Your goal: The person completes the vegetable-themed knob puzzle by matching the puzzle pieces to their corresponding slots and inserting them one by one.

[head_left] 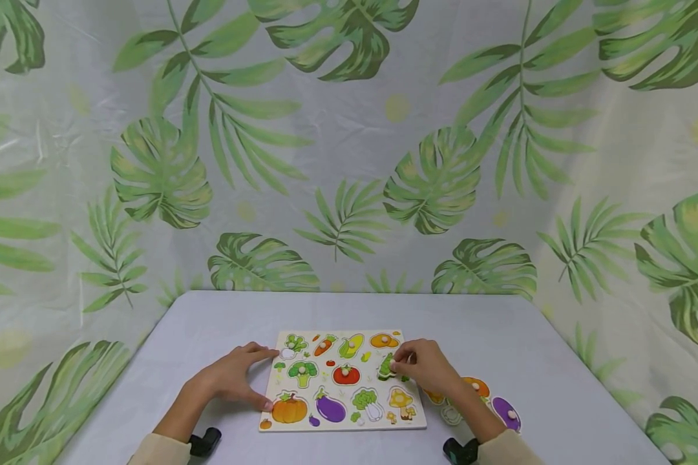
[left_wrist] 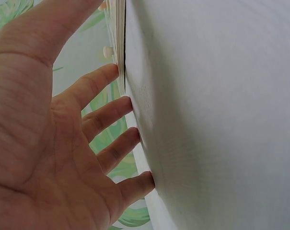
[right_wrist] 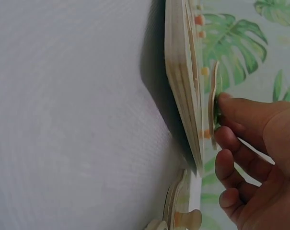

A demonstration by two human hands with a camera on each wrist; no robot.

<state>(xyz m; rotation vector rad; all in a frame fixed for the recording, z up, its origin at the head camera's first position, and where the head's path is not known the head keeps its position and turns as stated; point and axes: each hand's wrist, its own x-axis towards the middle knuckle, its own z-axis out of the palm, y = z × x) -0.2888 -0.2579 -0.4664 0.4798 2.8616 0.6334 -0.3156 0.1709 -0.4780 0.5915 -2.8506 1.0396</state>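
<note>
A wooden vegetable puzzle board point(head_left: 322, 387) lies on the white table. My left hand point(head_left: 232, 376) is at its left side, fingers spread and fairly straight, with thumb and fingertips touching the edge. In the left wrist view the open palm of this hand point(left_wrist: 53, 143) shows beside the board's edge point(left_wrist: 121, 43). Over the board's right side my right hand point(head_left: 427, 367) pinches a green vegetable puzzle piece point(head_left: 386, 367), perhaps a pea pod. In the right wrist view the thin wooden piece point(right_wrist: 213, 105) stands on edge between thumb and fingers, a small gap from the board point(right_wrist: 180, 72).
Right of the board lie several loose puzzle pieces, including an orange one point(head_left: 477, 386) and a purple eggplant point(head_left: 506, 413), partly behind my right forearm. Several pieces, such as the tomato point(head_left: 346, 374) and broccoli point(head_left: 302, 371), sit in the board. A leaf-patterned curtain point(head_left: 349, 148) hangs behind the table.
</note>
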